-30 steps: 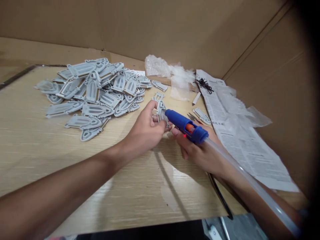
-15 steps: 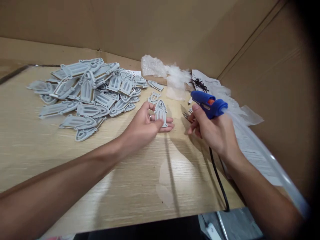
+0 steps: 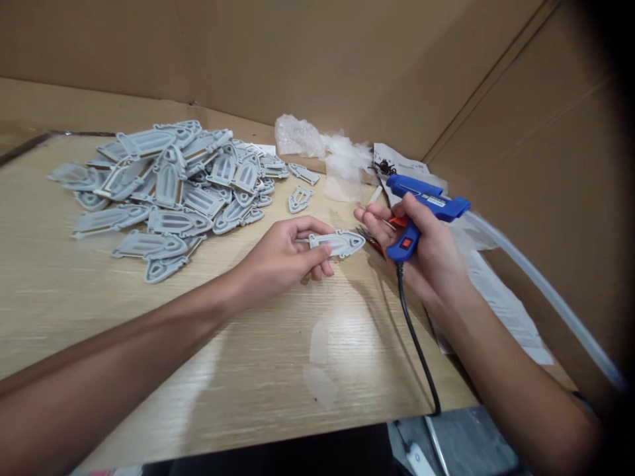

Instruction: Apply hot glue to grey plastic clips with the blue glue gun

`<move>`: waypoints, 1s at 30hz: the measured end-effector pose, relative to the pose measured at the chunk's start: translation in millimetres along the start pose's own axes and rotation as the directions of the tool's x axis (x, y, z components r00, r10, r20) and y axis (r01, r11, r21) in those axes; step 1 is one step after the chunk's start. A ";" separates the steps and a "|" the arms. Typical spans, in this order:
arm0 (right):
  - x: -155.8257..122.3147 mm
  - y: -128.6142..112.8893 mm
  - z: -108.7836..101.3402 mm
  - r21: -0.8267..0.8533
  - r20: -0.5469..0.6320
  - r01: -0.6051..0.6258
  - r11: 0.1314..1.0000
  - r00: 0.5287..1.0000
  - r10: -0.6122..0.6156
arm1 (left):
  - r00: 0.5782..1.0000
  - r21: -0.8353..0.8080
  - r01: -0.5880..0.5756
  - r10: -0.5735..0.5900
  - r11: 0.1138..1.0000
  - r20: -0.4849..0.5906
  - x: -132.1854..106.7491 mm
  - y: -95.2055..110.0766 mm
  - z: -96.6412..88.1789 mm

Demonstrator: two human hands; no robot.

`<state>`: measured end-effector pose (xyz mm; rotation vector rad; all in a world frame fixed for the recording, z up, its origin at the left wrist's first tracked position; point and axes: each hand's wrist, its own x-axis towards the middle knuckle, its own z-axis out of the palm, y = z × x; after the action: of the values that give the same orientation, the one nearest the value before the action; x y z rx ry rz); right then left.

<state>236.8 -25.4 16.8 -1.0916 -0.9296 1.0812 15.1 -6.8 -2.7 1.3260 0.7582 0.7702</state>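
Note:
My left hand point(image 3: 280, 258) pinches a grey plastic window-shaped piece point(image 3: 338, 244) between thumb and fingers, its pointed end turned right. My right hand point(image 3: 439, 261) holds a blue hot glue gun point(image 3: 427, 196), the thumb over its body and the other fingers loosely extended by the orange trigger. A red switch shows on its handle, and the nozzle points left and away. From its back runs a long clear tube point(image 3: 536, 274). To the left lies a heap of similar grey pieces point(image 3: 169, 178). One loose grey piece point(image 3: 300, 199) rests beyond my left hand.
Bubble wrap point(image 3: 296, 135) and plastic film lie at the back. A red-handled tool point(image 3: 371, 242) lies partly hidden by my right hand. Black ties and printed paper point(image 3: 516, 317) are on the right. A black cable point(image 3: 417, 340) crosses the front edge. Cardboard walls point(image 3: 307, 59) surround the table.
My left hand has turned the grey piece from upright to sideways, point to the right. My right hand has rolled palm-up, bringing the glue gun's handle and trigger into sight.

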 end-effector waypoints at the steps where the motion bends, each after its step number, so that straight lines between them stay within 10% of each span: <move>1: -0.4 1.5 -1.3 -0.074 -0.027 0.037 0.997 0.999 -0.039 | 1.000 -0.020 -0.005 0.005 1.000 -0.018 0.7 0.3 0.1; 8: -11.5 2.9 3.2 -0.538 0.209 0.262 0.801 0.962 -0.174 | 0.992 -0.255 0.022 -0.052 0.967 -0.114 3.2 0.1 -2.3; 23: -25.2 14.9 8.8 -0.224 0.231 0.031 0.974 0.973 0.023 | 0.999 -0.361 -0.002 0.015 0.932 0.032 6.7 10.8 -28.1; 30: -25.6 22.6 5.6 -0.167 0.394 -0.110 0.980 0.903 0.169 | 0.999 -0.415 -0.002 0.021 0.910 0.043 12.7 2.8 -36.2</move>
<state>221.0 -46.7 -5.4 -1.0798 -1.2893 1.4136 -8.4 23.6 -3.8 0.9588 0.5118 0.8527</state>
